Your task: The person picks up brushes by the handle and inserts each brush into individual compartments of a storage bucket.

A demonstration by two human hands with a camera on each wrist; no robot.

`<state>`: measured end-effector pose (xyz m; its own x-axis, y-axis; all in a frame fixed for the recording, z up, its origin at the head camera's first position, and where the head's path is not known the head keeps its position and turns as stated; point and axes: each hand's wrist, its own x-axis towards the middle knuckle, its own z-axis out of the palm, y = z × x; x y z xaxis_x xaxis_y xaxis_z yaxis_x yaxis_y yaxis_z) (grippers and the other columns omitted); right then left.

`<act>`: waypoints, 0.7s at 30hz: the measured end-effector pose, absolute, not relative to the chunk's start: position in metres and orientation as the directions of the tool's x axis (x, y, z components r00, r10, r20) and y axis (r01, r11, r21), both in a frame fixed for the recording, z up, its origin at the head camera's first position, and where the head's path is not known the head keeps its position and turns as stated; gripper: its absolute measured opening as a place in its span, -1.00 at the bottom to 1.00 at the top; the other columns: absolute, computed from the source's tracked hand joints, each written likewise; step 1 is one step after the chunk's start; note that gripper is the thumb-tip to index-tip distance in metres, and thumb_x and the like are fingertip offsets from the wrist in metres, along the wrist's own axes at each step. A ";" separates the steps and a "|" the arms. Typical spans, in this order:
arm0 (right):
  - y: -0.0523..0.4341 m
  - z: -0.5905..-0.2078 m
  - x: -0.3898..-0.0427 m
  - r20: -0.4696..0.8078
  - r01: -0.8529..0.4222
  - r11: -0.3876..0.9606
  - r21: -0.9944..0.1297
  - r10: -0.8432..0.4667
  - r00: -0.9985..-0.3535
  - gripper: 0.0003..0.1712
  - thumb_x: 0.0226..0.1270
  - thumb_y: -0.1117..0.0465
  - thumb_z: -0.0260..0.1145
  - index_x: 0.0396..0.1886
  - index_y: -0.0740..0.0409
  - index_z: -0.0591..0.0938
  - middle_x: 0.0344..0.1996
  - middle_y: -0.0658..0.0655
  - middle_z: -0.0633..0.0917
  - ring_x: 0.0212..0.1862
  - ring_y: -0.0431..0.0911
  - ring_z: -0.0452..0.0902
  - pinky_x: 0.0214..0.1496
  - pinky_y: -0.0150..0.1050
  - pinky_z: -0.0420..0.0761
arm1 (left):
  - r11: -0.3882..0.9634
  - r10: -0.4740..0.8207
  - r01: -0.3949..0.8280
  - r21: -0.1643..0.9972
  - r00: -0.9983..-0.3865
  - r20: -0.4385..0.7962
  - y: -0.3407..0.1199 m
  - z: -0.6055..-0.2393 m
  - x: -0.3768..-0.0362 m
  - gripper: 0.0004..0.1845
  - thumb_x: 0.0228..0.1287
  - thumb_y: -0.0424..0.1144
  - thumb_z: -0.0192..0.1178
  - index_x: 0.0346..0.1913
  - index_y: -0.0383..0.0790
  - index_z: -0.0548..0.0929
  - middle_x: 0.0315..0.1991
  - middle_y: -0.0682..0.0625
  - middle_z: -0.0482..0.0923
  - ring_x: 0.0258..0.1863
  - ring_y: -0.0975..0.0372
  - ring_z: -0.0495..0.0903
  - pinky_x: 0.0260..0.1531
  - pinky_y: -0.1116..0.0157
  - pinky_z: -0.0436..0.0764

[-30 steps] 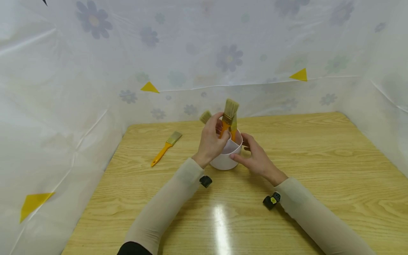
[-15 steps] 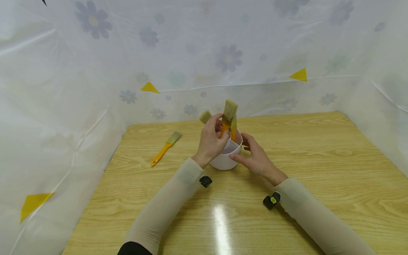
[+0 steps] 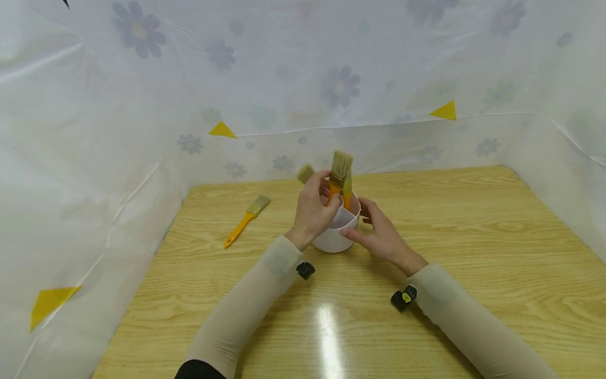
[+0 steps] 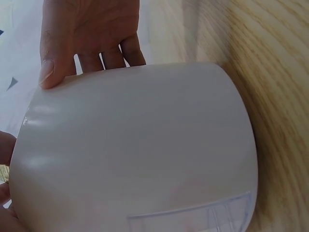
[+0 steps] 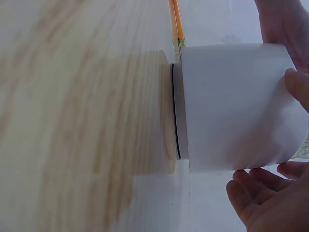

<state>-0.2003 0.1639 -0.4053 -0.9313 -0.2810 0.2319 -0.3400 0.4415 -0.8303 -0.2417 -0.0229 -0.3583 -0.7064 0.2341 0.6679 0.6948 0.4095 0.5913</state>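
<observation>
A white divided tub [image 3: 331, 242] stands on the table and fills much of the left wrist view. Over its mouth, my left hand [image 3: 313, 210] pinches the orange handle of a flat paintbrush [image 3: 341, 167], bristles up. The lower end of that handle is hidden by the hand and tub. Behind it, another paintbrush [image 3: 348, 190] stands in the tub, and the bristles of a further brush [image 3: 305, 173] lean out at the left. My right hand [image 3: 381, 237] grips the tub's right side, thumb near the front rim and fingers round the back.
On the wooden table [image 3: 454, 226], left of the tub, lies a loose paintbrush [image 3: 246, 222] with an orange handle. Pale flowered sheeting [image 3: 284, 79] hangs behind the table and at both sides, marked with yellow triangles [image 3: 222, 130].
The paintbrush in my left hand has sunk slightly toward the tub. My right hand and the tub have stayed put.
</observation>
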 end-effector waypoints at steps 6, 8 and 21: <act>0.164 -0.404 -0.199 0.237 -0.344 0.437 -0.831 -0.282 -0.930 0.02 0.17 -0.13 0.39 0.48 0.09 0.09 0.32 0.11 0.31 0.29 0.04 0.28 0.27 0.08 0.30 | 0.440 0.241 0.681 0.586 -0.718 0.654 -0.023 -0.360 -0.242 -0.52 0.10 -0.43 0.20 0.14 -0.34 0.43 -0.26 -0.10 0.51 -0.33 0.17 0.54 -0.31 0.20 0.61; 0.164 -0.404 -0.199 0.236 -0.345 0.439 -0.830 -0.285 -0.929 0.02 0.17 -0.13 0.38 0.48 0.10 0.08 0.33 0.12 0.31 0.29 0.05 0.27 0.27 0.09 0.30 | 0.441 0.246 0.675 0.591 -0.724 0.644 -0.023 -0.361 -0.242 -0.52 0.10 -0.43 0.20 0.14 -0.34 0.43 -0.28 -0.10 0.52 -0.33 0.18 0.54 -0.32 0.21 0.62; 0.163 -0.406 -0.201 0.235 -0.344 0.442 -0.828 -0.283 -0.930 0.02 0.17 -0.14 0.38 0.48 0.09 0.08 0.32 0.12 0.31 0.29 0.04 0.28 0.27 0.07 0.31 | 0.468 0.247 0.667 0.580 -0.729 0.639 -0.025 -0.362 -0.242 -0.48 0.07 -0.45 0.20 0.16 -0.34 0.41 -0.24 -0.11 0.52 -0.36 0.18 0.57 -0.33 0.30 0.63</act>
<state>-0.2010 0.1633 -0.4062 -0.9297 -0.2834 0.2352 -0.3443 0.4425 -0.8280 -0.2422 -0.0246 -0.3620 -0.7288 0.2472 0.6385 0.6668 0.4678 0.5801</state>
